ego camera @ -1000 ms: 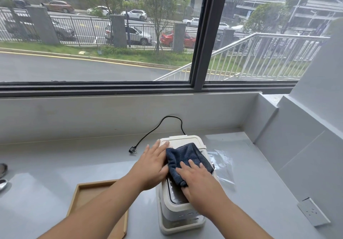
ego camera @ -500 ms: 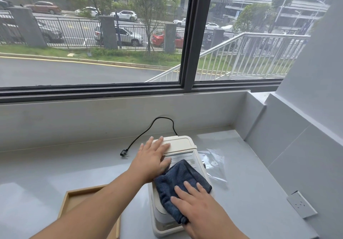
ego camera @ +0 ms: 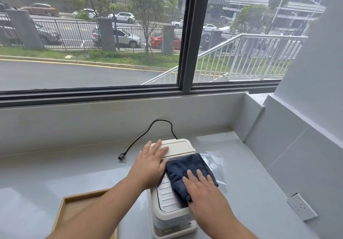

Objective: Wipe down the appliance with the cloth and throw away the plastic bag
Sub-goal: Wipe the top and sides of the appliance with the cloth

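From the head camera, you look down at a pale grey countertop (ego camera: 74, 173) that runs below a wide dark-framed window (ego camera: 185, 53). A cream-white, box-shaped plastic appliance (ego camera: 173, 218) with a ribbed metal top panel stands on the counter straight in front of you.

Your left hand (ego camera: 151, 166) lies flat on the appliance's left top edge, fingers spread and reaching onto the smooth cream lid section at the far end; it grips nothing. Your right hand (ego camera: 202, 192) is also flat and open, fingers stretched out together, pressing down on a dark blue folded cloth (ego camera: 187, 170) that rests on the ribbed metal panel toward the right side of the appliance. The cloth's far edge touches the seam below the cream lid section, and its left corner lies against your left hand.

A crumpled clear plastic bag (ego camera: 213, 161) lies on the countertop just beside the appliance on its right, partly hidden behind the cloth. A black power cord (ego camera: 148, 133) loops from the appliance's far end up against the back wall and down to its plug, which lies loose on the counter to the left. A shallow light wooden tray (ego camera: 68, 203) sits at the near left, partly under your left forearm. A white wall socket (ego camera: 301, 209) is set in the sloped grey wall at right.
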`<state>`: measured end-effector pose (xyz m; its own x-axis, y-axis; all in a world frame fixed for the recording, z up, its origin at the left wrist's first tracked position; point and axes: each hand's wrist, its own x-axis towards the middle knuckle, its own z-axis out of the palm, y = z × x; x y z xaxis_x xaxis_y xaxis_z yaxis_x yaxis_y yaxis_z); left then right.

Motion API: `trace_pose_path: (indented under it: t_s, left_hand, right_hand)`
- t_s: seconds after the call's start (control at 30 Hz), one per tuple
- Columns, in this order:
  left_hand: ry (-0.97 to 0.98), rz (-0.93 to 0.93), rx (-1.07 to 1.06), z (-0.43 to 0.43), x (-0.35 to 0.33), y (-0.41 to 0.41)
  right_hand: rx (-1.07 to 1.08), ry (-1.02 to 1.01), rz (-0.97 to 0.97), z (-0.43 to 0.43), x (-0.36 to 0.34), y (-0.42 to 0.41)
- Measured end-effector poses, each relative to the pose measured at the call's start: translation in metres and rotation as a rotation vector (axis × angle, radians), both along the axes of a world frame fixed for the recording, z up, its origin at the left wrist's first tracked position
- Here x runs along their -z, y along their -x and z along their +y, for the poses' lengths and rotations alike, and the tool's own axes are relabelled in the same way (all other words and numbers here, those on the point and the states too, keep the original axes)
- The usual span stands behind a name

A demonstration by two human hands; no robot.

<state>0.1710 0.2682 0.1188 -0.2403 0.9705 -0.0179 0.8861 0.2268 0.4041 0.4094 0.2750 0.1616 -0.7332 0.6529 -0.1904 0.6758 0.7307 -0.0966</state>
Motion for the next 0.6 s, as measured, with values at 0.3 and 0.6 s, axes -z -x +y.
trace_pose_path:
  t_s: [0.3, 0.6]
  left_hand:
    - [-0.040, -0.093, 0.003, -0.001, -0.001, 0.002]
    - [-0.140, -0.427, -0.092, -0.005, -0.004, 0.016]
  right_hand:
    - [0.139, 0.011, 0.205, 0.052, 0.004, 0.040]
    - [0.145, 0.032, 0.222, 0.081, -0.004, 0.086]
